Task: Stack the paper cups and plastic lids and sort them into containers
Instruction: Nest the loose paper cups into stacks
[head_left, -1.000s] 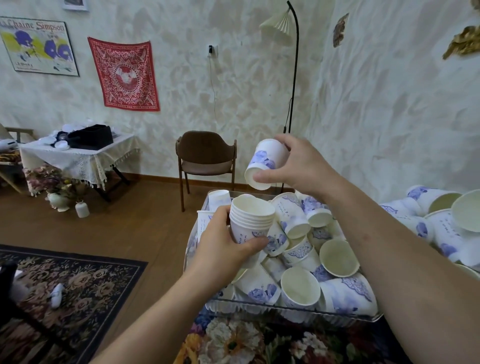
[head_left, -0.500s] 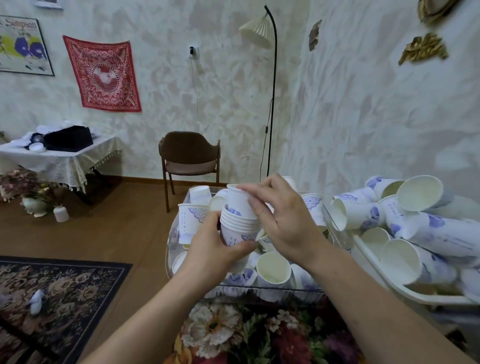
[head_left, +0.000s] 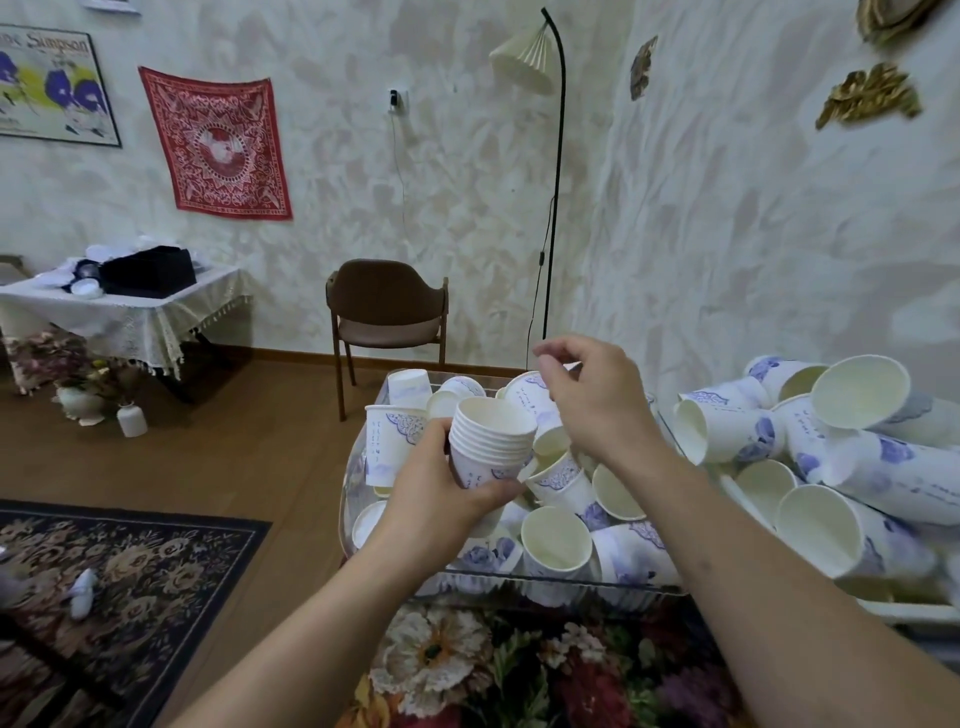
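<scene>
- The left hand (head_left: 441, 488) gripped a stack (head_left: 488, 441) of nested cups, upright, above the clear bin (head_left: 519, 577).
- The right hand (head_left: 597, 405) hovered just beside the stack's rim, fingers loosely curled, holding nothing.
- Done, by my reading: only that one short stack, several rims deep.
- Left: many loose cups (head_left: 556, 540) lay jumbled in the bin, some on their sides, some mouth up.
- A second heap (head_left: 831, 441) lay in the tray (head_left: 909, 608) to the right, unstacked.
- No lids could be told apart near the hands; sorting into containers looked barely begun.
</scene>
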